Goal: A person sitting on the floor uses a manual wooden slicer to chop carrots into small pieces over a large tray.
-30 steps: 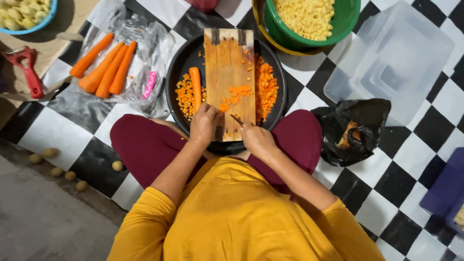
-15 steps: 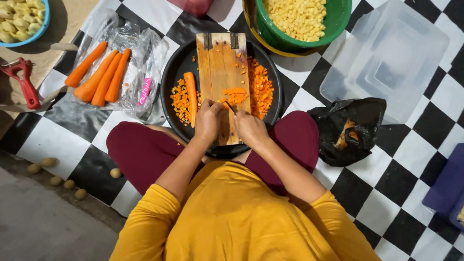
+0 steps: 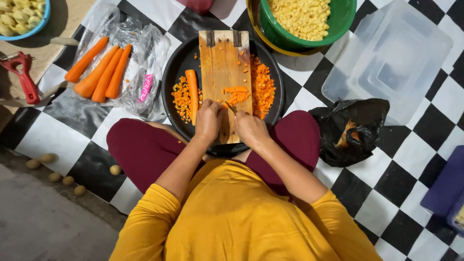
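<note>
A wooden cutting board (image 3: 222, 63) lies across a round black pan (image 3: 176, 65) on the checkered floor. My left hand (image 3: 209, 119) presses on the board's near end, fingers curled over carrot pieces (image 3: 235, 94). Close beside it, my right hand (image 3: 250, 128) grips a knife, with only a bit of blade showing between the hands. Diced carrot (image 3: 263, 87) is heaped in the pan right of the board, more dice (image 3: 181, 96) on the left, next to a peeled carrot half (image 3: 193, 92).
Whole carrots (image 3: 99, 70) lie on a clear plastic bag at left, near a red peeler (image 3: 21, 75). A green bowl of yellow cubes (image 3: 302, 17) stands behind the pan, clear tubs (image 3: 391, 58) at right, a black bag of peels (image 3: 350, 130) by my knee.
Both hands have drawn closer together on the board's near end. The right hand with the knife has shifted left toward the carrot pieces.
</note>
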